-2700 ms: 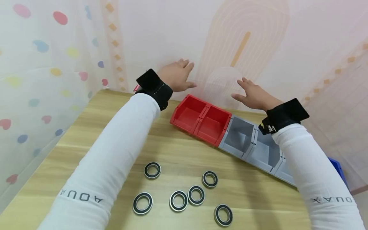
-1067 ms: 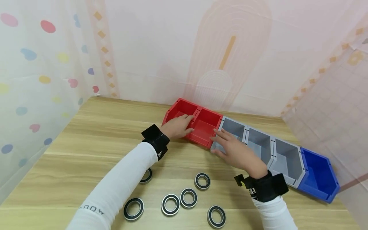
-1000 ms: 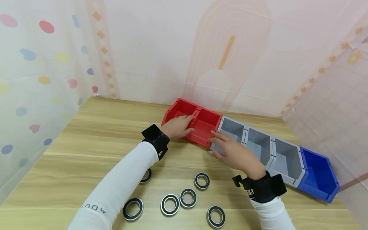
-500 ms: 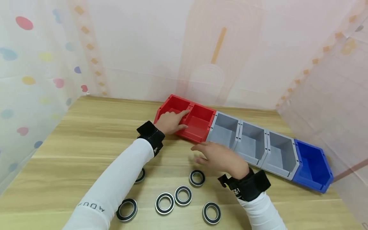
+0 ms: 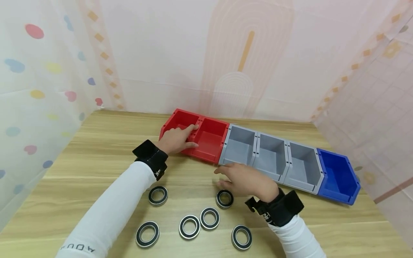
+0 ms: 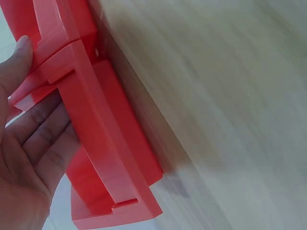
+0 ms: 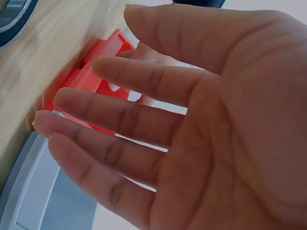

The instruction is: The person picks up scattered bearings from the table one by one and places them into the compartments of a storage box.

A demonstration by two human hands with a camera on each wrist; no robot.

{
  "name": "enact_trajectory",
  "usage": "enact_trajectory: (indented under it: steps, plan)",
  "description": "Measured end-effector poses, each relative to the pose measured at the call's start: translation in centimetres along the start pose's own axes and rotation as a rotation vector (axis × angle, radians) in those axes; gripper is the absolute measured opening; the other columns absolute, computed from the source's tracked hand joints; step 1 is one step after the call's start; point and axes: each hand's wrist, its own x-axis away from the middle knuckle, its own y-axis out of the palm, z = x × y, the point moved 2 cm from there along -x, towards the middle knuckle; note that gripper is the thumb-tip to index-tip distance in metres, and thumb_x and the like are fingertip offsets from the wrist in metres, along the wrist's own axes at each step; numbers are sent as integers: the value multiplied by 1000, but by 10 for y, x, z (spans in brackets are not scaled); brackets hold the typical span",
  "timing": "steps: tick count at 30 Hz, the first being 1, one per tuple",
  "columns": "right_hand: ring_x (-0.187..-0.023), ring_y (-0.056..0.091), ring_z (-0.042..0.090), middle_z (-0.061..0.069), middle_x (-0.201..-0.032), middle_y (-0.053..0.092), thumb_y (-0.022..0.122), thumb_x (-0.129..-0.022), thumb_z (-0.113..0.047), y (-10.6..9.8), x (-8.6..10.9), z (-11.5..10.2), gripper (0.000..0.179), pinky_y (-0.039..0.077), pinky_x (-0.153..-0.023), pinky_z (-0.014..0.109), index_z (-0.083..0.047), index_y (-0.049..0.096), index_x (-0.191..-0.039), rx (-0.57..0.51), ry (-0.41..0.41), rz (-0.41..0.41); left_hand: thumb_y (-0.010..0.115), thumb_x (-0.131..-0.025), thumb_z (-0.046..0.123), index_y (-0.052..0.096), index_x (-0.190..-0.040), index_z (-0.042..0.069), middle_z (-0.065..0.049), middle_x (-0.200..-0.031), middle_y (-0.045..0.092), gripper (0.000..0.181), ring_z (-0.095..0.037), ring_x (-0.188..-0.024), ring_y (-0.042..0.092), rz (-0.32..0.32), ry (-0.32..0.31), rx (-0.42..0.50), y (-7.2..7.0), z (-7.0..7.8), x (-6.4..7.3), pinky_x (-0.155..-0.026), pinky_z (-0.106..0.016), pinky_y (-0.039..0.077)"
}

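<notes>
A pale patterned curtain (image 5: 161, 53) hangs behind a wooden table (image 5: 96, 150). Toward the table's back, a row of bins (image 5: 256, 143) slants from left to right: two red, three grey, one blue, the blue end nearer the viewer. They look like stiff, light plastic, probably a little slick; the walls between bins seem the natural hold. The left hand (image 5: 175, 139) pinches the wall between the red bins, thumb on one side, fingers inside the leftmost. The right hand (image 5: 246, 179) holds nothing, fingers extended and slightly spread, in front of the first grey bin. Nearest the viewer lie six bearings (image 5: 224, 206), likely rigid, smooth and dense, best taken by the outer rim.
</notes>
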Motion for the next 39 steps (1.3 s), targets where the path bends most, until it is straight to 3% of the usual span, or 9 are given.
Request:
enact_trajectory:
  steps: [12, 20, 25, 31, 39]
  plan:
    - [-97, 56, 16, 7, -112, 62, 58, -89, -32, 4, 7, 0, 41, 47, -84, 35, -9, 58, -121, -22, -2, -23, 69, -75, 46, 33, -142, 17, -2, -64, 56, 81, -17, -59, 52, -3, -25, 60, -4, -11, 18, -60, -30, 49]
    - [-87, 56, 13, 6, -109, 62, 61, -87, -33, 9, 9, 2, 40, 49, -79, 33, -9, 59, -119, -24, -13, -24, 69, -75, 46, 35, -140, 14, -2, -57, 51, 80, -17, -53, 49, 34, -34, 29, -2, -11, 41, -53, -28, 45]
    - [-81, 53, 10, 4, -107, 62, 62, -85, -35, 11, 10, 3, 43, 48, -76, 31, -10, 58, -120, -14, 17, -58, 70, -74, 46, 36, -140, 13, -1, -56, 51, 80, -16, -51, 49, 59, -63, 26, -2, -12, 57, -54, -29, 45]
    - [-76, 50, 10, 0, -92, 58, 66, -82, -37, 14, 12, 4, 44, 46, -72, 28, -10, 60, -116, -8, 40, -89, 70, -74, 46, 35, -140, 12, -2, -53, 48, 82, -15, -46, 46, 80, -89, 13, -4, -12, 71, -53, -28, 44]
    - [-76, 49, 10, -1, -91, 58, 69, -78, -40, 16, 16, 4, 40, 45, -70, 28, -13, 62, -106, 20, 53, -122, 72, -73, 43, 35, -140, 12, -2, -55, 50, 83, -16, -48, 47, 78, -159, 78, -5, -9, 87, -54, -30, 46]
